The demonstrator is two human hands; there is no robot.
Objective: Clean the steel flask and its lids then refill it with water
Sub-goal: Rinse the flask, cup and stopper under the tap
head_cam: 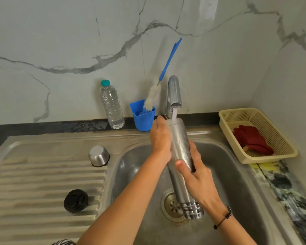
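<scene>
Head cam looks down at the sink: long steel flask (181,149) is upside down over the basin (237,174), its base under the running chrome tap (174,92). Left hand (160,137) wraps the upper part, right hand (196,174) grips the middle. Steel cup lid (99,155) and black stopper (75,200) sit on the drainboard (34,183).

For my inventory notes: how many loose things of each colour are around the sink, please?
Steel: 2, the flask and the steel lid
Black: 1, the black lid
Blue: 2, the cup and the brush
Clear: 1, the bottle
Cream: 1, the basket
Red: 1, the cloth
Total: 8
</scene>
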